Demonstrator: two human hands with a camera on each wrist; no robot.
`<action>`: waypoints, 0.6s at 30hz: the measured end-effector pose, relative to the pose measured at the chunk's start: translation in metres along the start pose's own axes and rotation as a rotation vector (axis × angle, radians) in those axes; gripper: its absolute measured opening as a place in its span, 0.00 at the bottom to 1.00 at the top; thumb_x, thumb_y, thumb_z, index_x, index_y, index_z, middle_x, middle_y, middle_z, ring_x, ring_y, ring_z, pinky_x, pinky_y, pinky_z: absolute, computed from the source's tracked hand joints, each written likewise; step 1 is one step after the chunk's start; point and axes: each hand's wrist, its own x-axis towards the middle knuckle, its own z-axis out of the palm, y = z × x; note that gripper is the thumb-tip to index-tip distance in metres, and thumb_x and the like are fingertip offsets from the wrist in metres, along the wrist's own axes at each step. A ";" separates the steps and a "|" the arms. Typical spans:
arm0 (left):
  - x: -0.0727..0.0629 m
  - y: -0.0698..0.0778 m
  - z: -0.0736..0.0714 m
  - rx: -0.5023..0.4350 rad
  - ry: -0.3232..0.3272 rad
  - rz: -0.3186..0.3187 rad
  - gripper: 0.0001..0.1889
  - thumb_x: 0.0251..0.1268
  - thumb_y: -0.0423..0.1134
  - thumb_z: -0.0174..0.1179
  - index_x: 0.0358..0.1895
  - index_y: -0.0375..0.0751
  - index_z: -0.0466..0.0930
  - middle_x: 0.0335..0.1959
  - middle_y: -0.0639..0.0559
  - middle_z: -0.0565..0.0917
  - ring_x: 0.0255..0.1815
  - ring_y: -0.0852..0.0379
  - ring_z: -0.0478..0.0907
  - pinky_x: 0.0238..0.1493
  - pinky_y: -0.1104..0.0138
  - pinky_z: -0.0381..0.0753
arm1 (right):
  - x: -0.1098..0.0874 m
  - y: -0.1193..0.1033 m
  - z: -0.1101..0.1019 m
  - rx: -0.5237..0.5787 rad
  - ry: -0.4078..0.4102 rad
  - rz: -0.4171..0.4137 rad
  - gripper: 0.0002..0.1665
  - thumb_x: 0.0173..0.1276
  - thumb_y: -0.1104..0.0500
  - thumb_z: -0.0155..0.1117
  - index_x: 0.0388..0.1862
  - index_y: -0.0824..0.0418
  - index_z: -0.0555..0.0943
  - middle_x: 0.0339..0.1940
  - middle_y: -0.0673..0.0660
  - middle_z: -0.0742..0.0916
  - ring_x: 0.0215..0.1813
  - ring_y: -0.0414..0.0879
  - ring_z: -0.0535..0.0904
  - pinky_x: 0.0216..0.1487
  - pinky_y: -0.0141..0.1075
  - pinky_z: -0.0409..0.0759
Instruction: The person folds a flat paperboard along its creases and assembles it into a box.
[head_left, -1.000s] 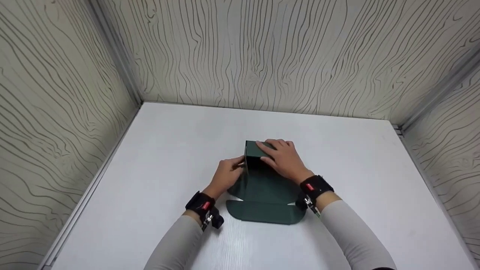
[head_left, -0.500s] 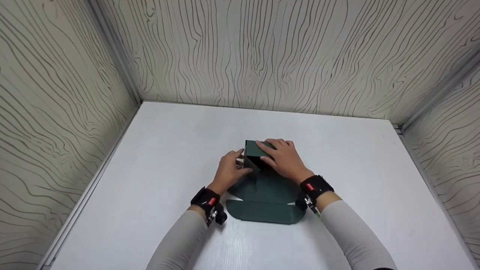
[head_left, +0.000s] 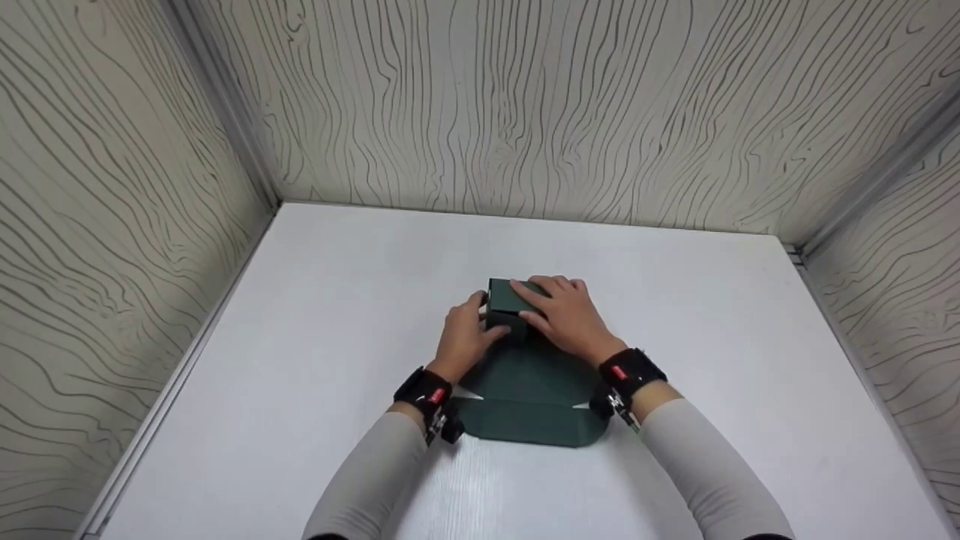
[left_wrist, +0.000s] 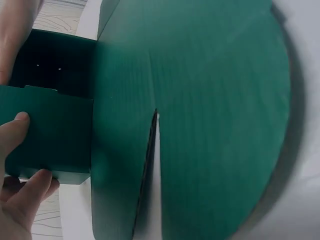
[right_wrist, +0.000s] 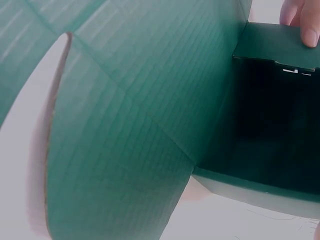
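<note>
My left grip (head_left: 465, 341) pinches the front corner of the upright dark-green cardboard box (head_left: 508, 295), thumb pressing its squarish green cardboard flap (left_wrist: 50, 130); my right grip (head_left: 566, 319) lies spread over the top. Within the last half-second the flap has swung inward, so the opening's left part is covered, its right still gaping. The broad, round-sided green cardboard lid (head_left: 536, 375) extends toward me on the white bench (head_left: 360, 300).

Box (head_left: 534, 373) — matt, ribbed cardboard; tabletop (head_left: 360, 300) — smooth.
</note>
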 end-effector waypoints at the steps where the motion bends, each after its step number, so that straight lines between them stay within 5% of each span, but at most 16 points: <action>1: 0.000 0.000 0.000 -0.004 -0.002 0.003 0.29 0.61 0.44 0.70 0.63 0.39 0.73 0.59 0.44 0.83 0.58 0.49 0.83 0.56 0.60 0.83 | 0.000 0.000 0.000 0.004 -0.004 0.002 0.31 0.76 0.38 0.50 0.75 0.39 0.65 0.66 0.57 0.79 0.64 0.56 0.76 0.61 0.58 0.70; 18: 0.001 0.002 -0.001 0.085 -0.002 0.036 0.23 0.64 0.43 0.67 0.61 0.44 0.76 0.53 0.49 0.87 0.55 0.55 0.84 0.55 0.60 0.84 | 0.000 0.002 -0.003 0.026 -0.057 -0.013 0.30 0.78 0.42 0.46 0.77 0.41 0.63 0.68 0.58 0.76 0.66 0.56 0.73 0.61 0.58 0.68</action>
